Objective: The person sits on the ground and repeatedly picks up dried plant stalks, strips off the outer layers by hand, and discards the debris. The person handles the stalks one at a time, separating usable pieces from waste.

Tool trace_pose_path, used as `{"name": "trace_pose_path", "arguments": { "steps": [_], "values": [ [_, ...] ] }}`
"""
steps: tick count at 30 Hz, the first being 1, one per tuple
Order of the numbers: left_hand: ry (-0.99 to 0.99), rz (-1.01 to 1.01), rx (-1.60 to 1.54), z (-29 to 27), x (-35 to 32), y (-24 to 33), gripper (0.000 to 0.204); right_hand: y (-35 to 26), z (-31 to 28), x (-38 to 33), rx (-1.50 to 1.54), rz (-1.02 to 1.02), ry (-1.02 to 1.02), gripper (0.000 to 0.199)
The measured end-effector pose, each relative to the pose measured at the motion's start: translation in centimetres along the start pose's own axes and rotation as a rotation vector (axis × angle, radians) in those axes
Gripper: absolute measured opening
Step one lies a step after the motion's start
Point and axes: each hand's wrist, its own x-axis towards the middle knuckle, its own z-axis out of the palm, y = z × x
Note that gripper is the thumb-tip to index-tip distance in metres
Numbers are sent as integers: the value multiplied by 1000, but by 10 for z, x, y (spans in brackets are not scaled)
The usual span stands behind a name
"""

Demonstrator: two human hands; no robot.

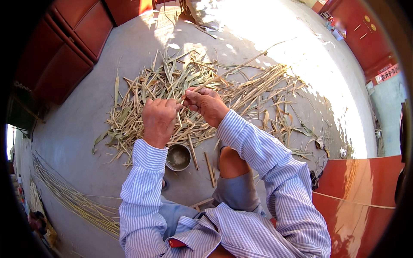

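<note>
My right hand (207,105) pinches a long dry reed stalk (241,67), which slants away to the far right. Close beside it, my left hand (160,120) is closed, its fingertips near the stalk's lower end; what it grips is hidden by the fingers. Beneath both hands spreads a heap of dry leaf sheaths and stalk scraps (142,96). A round metal bowl (188,160) sits on the floor just below my left hand, in front of my knees.
More straw-coloured stalks (262,86) lie on the right of the heap. A bundle of thin greenish strips (73,195) rests on the floor at the left. Red cabinets (64,43) stand at the far left, and a red panel (365,185) is at the near right.
</note>
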Motion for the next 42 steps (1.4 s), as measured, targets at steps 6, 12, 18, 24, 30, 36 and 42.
{"name": "trace_pose_path", "arguments": {
  "steps": [6,12,18,24,30,36,42],
  "values": [
    [8,-183,-87,-49,-45,-80,15,-42,-44,29,19,-155,144,13],
    [216,-84,-85,-37,-48,-78,12,2,25,28,-68,-131,102,23],
    [192,-267,-299,-30,-52,-76,11,17,16,26,25,-110,42,24],
    [-86,-650,-876,-25,-54,-97,13,10,11,27,71,-209,-154,23],
    [-202,-673,-967,-15,-57,-98,18,-1,8,25,80,-306,-72,22],
    [149,-341,-414,-14,-47,-66,20,-8,7,24,64,-319,94,22],
    [260,-93,-127,-21,-41,-80,22,-19,-9,21,-21,-184,178,24]
  ]
}}
